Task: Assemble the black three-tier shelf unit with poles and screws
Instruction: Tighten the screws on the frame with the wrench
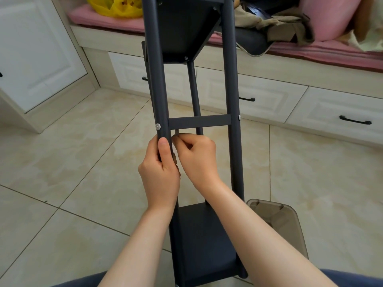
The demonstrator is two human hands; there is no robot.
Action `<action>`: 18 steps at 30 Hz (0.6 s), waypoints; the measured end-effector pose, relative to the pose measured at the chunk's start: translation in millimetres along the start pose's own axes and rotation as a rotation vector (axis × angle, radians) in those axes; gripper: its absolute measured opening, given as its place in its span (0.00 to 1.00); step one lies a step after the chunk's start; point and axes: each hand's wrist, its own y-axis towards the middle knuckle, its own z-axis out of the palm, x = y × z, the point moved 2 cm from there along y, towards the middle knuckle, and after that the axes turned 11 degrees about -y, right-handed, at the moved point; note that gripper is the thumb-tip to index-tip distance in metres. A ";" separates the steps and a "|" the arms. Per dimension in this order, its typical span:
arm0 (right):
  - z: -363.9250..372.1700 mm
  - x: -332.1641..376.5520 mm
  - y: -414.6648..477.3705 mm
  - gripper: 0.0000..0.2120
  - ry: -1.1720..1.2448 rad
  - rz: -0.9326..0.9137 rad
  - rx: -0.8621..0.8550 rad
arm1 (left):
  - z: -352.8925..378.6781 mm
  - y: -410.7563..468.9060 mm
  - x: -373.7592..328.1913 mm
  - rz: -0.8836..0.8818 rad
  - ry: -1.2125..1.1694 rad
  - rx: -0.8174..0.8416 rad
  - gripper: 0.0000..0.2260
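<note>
The black shelf unit lies tilted lengthwise in front of me, with a near shelf (203, 241) by my lap and a far shelf (186, 27) at the top. A thin crossbar (199, 121) joins the left pole (156, 79) and right pole (233, 79). Silver screw heads sit on the left pole (158, 126) and the right pole (239, 117). My left hand (160, 172) grips the left pole just below the screw, thumb on top. My right hand (196, 156) is curled beside that pole under the crossbar, pinching something small that I cannot make out.
A translucent brown bin (277, 220) stands on the tile floor at the right of the unit. White drawers with black handles (355, 120) line the back under a pink-cushioned bench. A yellow bag (116, 6) and crumpled cloth (275, 23) lie on the bench.
</note>
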 end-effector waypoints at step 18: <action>-15.3 17.2 9.8 0.17 -0.357 -0.043 0.080 | -0.5 -2.5 -1.4 -0.034 -0.004 0.017 0.13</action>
